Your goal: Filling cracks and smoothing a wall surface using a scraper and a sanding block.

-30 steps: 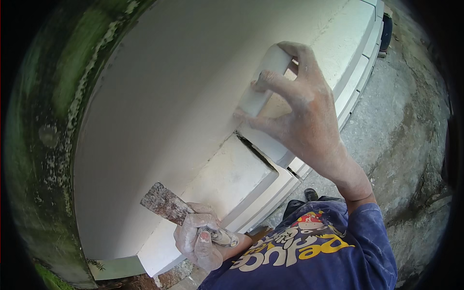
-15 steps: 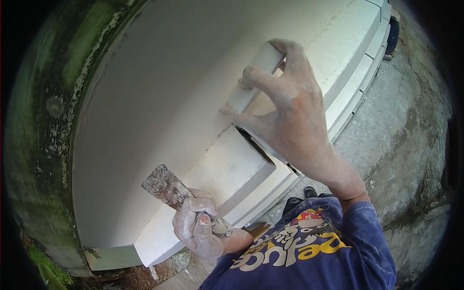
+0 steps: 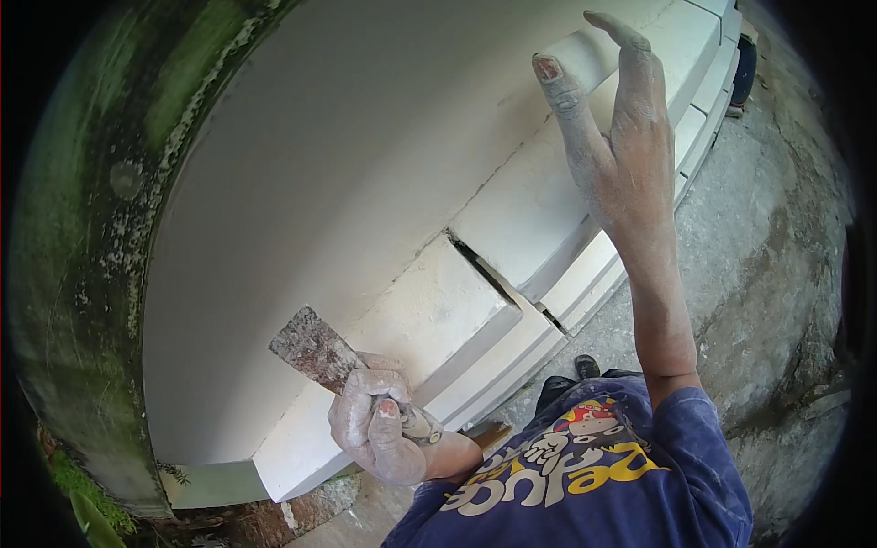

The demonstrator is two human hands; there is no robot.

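i find the left hand (image 3: pixel 376 425) closed round a flat metal scraper (image 3: pixel 334 365), its rectangular blade (image 3: pixel 309 342) crusted grey-brown, beside the white ledge (image 3: pixel 434 306). farther along it, the right hand (image 3: pixel 630 151) spans a smooth white block (image 3: pixel 585 60); hold cannot be told.

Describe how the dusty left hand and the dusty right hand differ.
The dusty left hand curls around a stained, flat metal scraper; the dusty right hand extends two digits beside a pale, smooth piece, perhaps held. The left hand is lower in the picture, the right hand higher. Both bear whitish dust.
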